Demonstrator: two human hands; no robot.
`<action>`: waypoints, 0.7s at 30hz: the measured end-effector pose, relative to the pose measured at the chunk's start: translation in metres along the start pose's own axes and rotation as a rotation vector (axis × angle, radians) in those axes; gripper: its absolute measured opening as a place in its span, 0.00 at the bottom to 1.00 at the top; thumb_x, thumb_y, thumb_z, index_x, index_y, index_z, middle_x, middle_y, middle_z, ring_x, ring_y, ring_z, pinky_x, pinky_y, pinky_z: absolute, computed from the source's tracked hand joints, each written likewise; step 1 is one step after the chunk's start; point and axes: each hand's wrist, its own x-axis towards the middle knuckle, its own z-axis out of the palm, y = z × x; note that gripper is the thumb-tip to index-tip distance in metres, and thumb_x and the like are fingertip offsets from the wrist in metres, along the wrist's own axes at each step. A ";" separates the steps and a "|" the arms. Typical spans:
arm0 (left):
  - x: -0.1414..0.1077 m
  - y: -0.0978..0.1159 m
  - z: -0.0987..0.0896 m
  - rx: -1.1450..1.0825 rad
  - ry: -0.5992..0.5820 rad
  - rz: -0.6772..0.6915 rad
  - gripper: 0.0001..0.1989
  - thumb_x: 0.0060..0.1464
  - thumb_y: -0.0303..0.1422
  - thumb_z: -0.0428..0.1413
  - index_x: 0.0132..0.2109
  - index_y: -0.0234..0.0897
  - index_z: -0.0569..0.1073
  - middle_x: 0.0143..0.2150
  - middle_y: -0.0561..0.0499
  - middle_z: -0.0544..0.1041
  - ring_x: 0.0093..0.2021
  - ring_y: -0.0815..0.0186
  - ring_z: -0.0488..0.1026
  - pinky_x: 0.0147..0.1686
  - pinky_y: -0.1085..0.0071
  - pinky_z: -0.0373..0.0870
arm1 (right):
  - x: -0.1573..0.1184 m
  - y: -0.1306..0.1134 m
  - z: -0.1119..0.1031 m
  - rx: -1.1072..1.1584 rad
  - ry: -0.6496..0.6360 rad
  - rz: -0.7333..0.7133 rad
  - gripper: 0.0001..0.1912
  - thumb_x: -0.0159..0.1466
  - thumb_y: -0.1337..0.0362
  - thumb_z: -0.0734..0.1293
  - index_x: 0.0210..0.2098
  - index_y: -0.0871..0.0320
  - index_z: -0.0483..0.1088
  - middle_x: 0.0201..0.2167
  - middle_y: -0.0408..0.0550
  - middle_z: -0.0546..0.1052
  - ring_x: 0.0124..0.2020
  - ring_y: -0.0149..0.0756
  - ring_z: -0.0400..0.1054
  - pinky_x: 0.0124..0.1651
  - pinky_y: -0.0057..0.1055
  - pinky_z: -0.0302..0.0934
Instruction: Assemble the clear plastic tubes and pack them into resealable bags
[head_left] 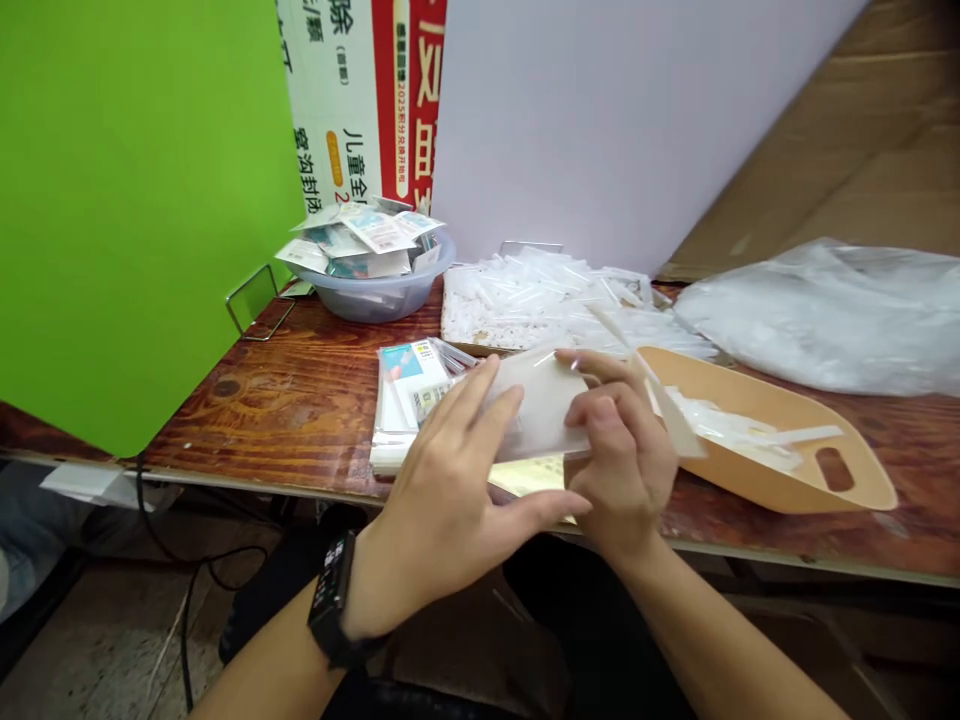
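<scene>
My right hand (622,440) grips a clear plastic bag (544,395) with its fingers bent, and a pale flap sticks up behind its knuckles. My left hand (457,480), with a black watch on the wrist, has its fingers stretched out and its thumb spread wide. Its fingertips lie at the bag's left side; whether they press on it I cannot tell. Beyond the left fingers a stack of printed packets (405,385) rests near the table's front edge, partly hidden. Below the bag shows a yellowish sheet (532,474).
Printed packets fill a blue-grey bowl (382,295) at the back left. Many white translucent strips (547,290) lie heaped on a cardboard tray. An orange basket (772,490) with white pieces stands right, before a large plastic bag (832,310). A green panel (142,200) rises at left.
</scene>
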 end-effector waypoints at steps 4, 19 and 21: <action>0.008 -0.005 -0.014 -0.326 0.037 -0.403 0.23 0.55 0.44 0.55 0.53 0.33 0.70 0.52 0.39 0.75 0.52 0.57 0.72 0.52 0.59 0.70 | 0.006 0.004 -0.007 0.137 -0.133 0.098 0.15 0.67 0.63 0.57 0.24 0.56 0.63 0.40 0.49 0.77 0.38 0.39 0.70 0.38 0.37 0.62; 0.014 -0.014 -0.007 -0.738 0.024 -0.655 0.15 0.56 0.41 0.55 0.30 0.33 0.76 0.25 0.54 0.71 0.25 0.73 0.63 0.24 0.78 0.60 | 0.007 0.003 0.001 0.266 -0.201 -0.006 0.07 0.65 0.64 0.62 0.37 0.53 0.73 0.39 0.46 0.79 0.43 0.38 0.72 0.48 0.40 0.66; 0.013 -0.013 -0.006 -0.701 0.066 -0.651 0.14 0.56 0.39 0.54 0.31 0.33 0.77 0.25 0.53 0.71 0.26 0.72 0.63 0.25 0.77 0.61 | 0.005 0.002 0.004 0.231 -0.203 -0.028 0.08 0.65 0.65 0.61 0.37 0.53 0.73 0.38 0.46 0.79 0.42 0.38 0.73 0.48 0.40 0.66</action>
